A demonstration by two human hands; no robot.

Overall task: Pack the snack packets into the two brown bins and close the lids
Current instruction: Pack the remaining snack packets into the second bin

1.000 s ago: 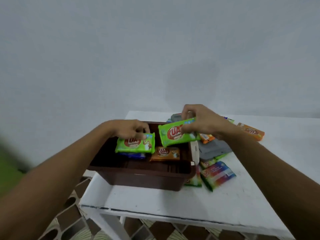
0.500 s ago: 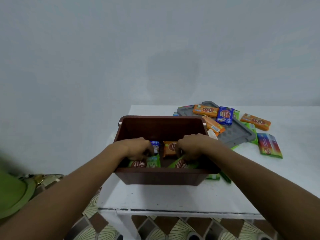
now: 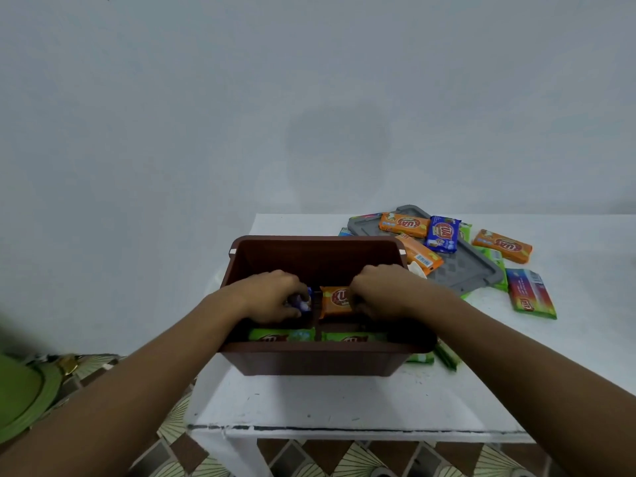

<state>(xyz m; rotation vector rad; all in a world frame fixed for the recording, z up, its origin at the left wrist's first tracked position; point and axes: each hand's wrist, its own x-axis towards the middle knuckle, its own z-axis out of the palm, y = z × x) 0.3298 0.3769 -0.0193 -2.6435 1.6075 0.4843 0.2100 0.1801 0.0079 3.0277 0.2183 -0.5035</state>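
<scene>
One open brown bin [image 3: 320, 359] stands on the white table [image 3: 344, 404]. Both my hands reach down into it. My left hand [image 3: 272, 297] curls its fingers round a blue packet [image 3: 305, 301]. My right hand [image 3: 382, 292] grips the right end of an orange packet [image 3: 335, 299] in the middle of the bin. Two green packets [image 3: 282, 335] [image 3: 354, 337] lie flat along the bin's near wall, free of my hands. The bin's floor under my hands is hidden.
A grey lid [image 3: 475, 270] lies right of the bin, carrying orange packets [image 3: 404, 224] and a blue packet [image 3: 442, 234]. More packets lie around it, among them an orange one [image 3: 502, 246] and a rainbow one [image 3: 530, 294]. A green object [image 3: 20, 397] sits at the lower left.
The two green packets went down from my hands into the bin and now lie by its near wall. My hands moved on to the blue and orange packets.
</scene>
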